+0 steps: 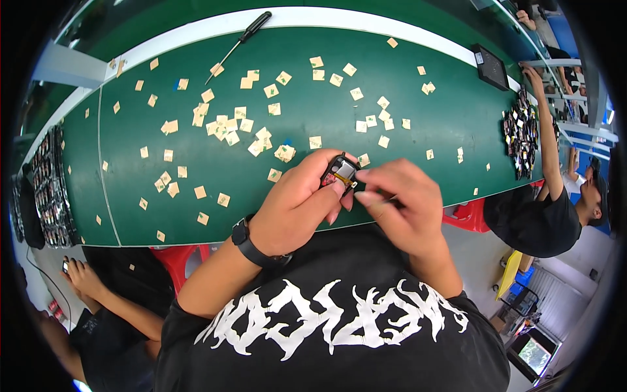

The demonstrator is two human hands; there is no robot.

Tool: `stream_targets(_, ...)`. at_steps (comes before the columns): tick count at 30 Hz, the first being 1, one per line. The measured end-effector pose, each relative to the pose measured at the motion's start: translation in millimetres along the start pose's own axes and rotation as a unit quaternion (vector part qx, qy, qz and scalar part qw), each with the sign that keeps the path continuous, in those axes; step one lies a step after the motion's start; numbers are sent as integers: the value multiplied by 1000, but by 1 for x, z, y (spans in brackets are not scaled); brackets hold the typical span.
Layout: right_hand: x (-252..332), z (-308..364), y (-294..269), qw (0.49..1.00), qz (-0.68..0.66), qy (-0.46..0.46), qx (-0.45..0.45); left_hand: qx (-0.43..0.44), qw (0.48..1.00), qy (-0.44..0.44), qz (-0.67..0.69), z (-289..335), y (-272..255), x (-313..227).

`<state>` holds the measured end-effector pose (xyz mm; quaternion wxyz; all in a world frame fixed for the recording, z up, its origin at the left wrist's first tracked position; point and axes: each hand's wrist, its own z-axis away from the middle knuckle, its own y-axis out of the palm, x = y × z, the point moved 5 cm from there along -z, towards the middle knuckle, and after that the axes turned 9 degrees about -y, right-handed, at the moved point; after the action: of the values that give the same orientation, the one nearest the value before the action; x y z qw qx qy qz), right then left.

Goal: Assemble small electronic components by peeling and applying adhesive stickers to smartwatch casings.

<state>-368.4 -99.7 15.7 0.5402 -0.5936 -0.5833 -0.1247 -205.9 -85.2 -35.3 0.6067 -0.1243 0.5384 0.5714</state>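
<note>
My left hand (297,199), with a black watch on its wrist, grips a small black component (339,171) that shows red and yellow parts inside. It is held just above the near edge of the green table (418,150). My right hand (398,202) is pinched at the component's right side, fingertips touching it; what the fingers pinch is too small to tell. Several small tan paper squares (225,124) lie scattered over the table in front of both hands.
A black-handled screwdriver (240,39) lies at the far edge. Piles of small black parts sit at the left end (49,189) and right end (521,134). A black flat device (491,66) lies far right. Other people sit at right (542,215) and lower left (104,307).
</note>
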Motion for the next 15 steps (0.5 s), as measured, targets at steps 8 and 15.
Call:
stream_targets(8, -2, 15, 13, 989, 133, 12, 67, -13, 996, 8, -85, 0, 1, -5)
stream_targets(15, -3, 4, 0, 992, -6, 96, 84, -43, 997, 17, -69, -2, 2, -2)
